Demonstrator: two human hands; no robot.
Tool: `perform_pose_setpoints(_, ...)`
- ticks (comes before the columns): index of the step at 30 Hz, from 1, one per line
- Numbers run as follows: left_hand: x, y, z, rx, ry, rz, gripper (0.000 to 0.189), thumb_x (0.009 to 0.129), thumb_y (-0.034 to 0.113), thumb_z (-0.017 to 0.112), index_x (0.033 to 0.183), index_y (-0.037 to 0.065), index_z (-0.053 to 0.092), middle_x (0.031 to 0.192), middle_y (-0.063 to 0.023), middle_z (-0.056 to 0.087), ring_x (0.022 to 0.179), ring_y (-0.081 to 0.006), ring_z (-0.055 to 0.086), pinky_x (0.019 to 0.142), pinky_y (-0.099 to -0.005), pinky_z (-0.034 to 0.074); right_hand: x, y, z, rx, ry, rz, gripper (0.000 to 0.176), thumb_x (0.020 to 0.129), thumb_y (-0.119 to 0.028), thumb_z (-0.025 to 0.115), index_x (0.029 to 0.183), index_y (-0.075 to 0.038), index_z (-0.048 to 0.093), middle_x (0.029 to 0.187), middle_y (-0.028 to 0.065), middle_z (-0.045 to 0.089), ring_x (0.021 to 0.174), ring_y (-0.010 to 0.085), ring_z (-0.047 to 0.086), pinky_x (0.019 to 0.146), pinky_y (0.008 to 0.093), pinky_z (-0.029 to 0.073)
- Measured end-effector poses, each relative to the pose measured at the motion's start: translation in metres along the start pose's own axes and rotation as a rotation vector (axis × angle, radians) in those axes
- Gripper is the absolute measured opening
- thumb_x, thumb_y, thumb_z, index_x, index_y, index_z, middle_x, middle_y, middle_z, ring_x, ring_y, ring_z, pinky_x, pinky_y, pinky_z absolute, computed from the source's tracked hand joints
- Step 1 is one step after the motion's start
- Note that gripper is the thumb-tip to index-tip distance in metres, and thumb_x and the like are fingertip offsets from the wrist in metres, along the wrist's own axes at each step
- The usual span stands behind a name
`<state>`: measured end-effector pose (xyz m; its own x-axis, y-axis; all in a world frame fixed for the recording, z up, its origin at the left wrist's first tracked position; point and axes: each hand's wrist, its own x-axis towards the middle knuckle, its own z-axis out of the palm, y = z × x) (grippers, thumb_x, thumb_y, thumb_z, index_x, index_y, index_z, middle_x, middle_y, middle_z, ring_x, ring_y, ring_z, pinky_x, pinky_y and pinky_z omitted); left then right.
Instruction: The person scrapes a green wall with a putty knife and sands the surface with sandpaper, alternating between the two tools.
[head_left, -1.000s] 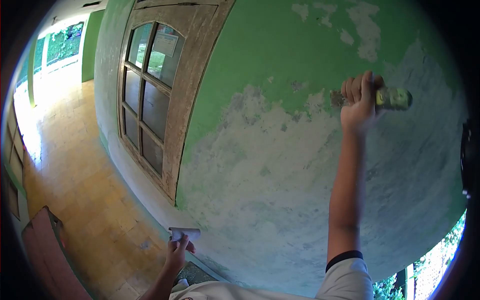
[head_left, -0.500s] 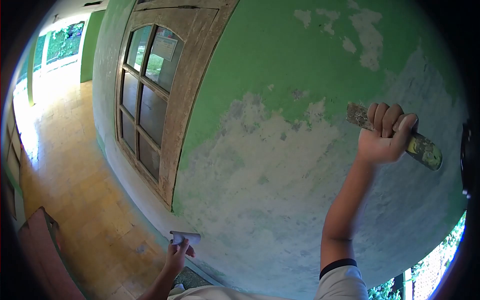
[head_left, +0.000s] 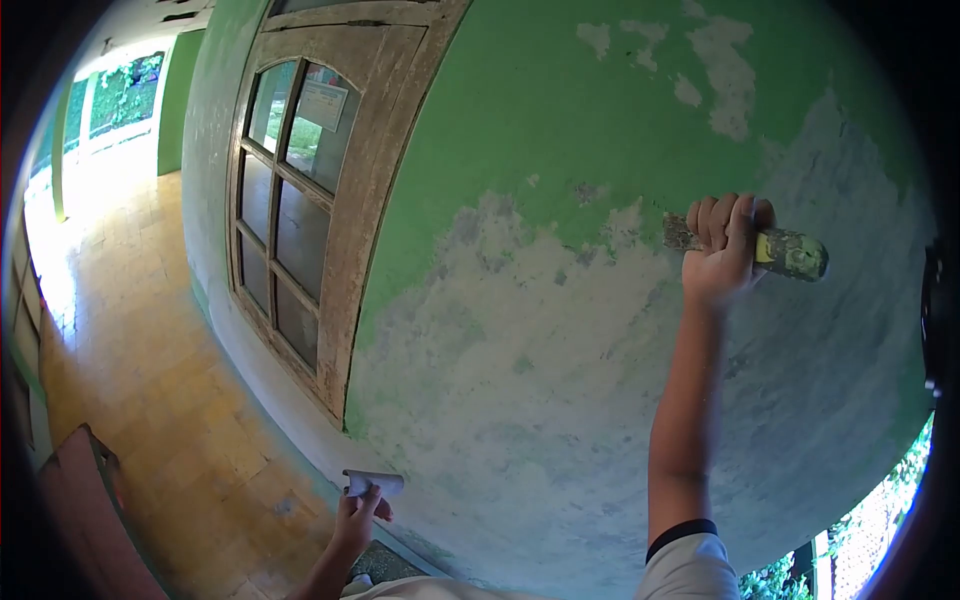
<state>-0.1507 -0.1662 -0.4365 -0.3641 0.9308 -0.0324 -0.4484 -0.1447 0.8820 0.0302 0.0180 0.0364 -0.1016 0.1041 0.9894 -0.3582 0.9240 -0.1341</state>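
Observation:
My right hand is raised against the wall, its fingers wrapped round a scraper. The scraper's worn yellow-green handle sticks out to the right, and its crusted blade end points left, close to the border between green paint and bare grey-white plaster. Low in the view, my left hand pinches a curled grey sheet that looks like sandpaper. That sheet is apart from the scraper and near the foot of the wall.
A weathered wooden window frame with glass panes is set in the wall at left. Yellow tiled floor runs along the wall toward a bright opening. A reddish panel-like piece stands at lower left, and foliage shows at lower right.
My right hand has moved left and slightly up along the wall with the scraper, whose handle now lies closer to level. My left hand keeps the grey sheet in nearly the same place.

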Motion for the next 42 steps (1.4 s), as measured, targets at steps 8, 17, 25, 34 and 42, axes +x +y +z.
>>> perform_pose_setpoints(8,-0.003,-0.003,-0.004,0.011,-0.015,-0.012,0.026,0.091,0.022,0.051,0.077,0.001,0.054,0.059,-0.0075,0.058,0.052,-0.0156,0.058,0.052,-0.0284,0.048,-0.001,0.008,0.008,-0.044,0.020,-0.024,0.026,0.089,-0.008,0.046,0.068,-0.012,0.032,0.052,-0.0024,0.027,0.045,0.0066,0.021,0.045,0.0261,0.022)
perform_pose_setpoints(17,-0.007,0.005,0.002,-0.018,0.055,-0.021,0.027,0.092,0.023,0.050,0.077,0.001,0.054,0.059,-0.0075,0.058,0.052,-0.0158,0.058,0.052,-0.0287,0.048,-0.003,-0.009,0.017,-0.227,0.153,-0.134,0.025,0.089,-0.011,0.051,0.071,-0.012,0.033,0.053,-0.0027,0.029,0.046,0.0078,0.023,0.045,0.0267,0.024)
perform_pose_setpoints(25,-0.006,0.000,0.000,-0.015,0.038,0.000,0.026,0.092,0.022,0.050,0.079,0.000,0.054,0.060,-0.0077,0.059,0.052,-0.0158,0.058,0.053,-0.0285,0.049,-0.007,-0.042,0.002,0.212,-0.095,-0.295,0.027,0.095,-0.019,0.044,0.071,-0.013,0.032,0.053,-0.0025,0.029,0.045,0.0069,0.023,0.045,0.0256,0.024)
perform_pose_setpoints(34,-0.009,0.008,0.010,-0.017,0.016,0.023,0.026,0.092,0.021,0.050,0.079,-0.001,0.054,0.060,-0.0083,0.059,0.052,-0.0159,0.058,0.052,-0.0281,0.048,-0.028,-0.036,0.009,0.214,-0.069,-0.324,0.025,0.092,-0.013,0.048,0.072,-0.012,0.033,0.052,-0.0023,0.024,0.044,0.0089,0.024,0.044,0.0257,0.025)
perform_pose_setpoints(42,-0.015,0.005,0.003,-0.013,0.030,0.021,0.027,0.092,0.022,0.051,0.077,0.000,0.055,0.059,-0.0073,0.058,0.052,-0.0155,0.057,0.052,-0.0281,0.048,-0.033,-0.007,0.003,0.204,0.025,-0.056,0.025,0.090,-0.007,0.047,0.072,-0.012,0.030,0.053,-0.0025,0.027,0.044,0.0072,0.026,0.042,0.0256,0.027)
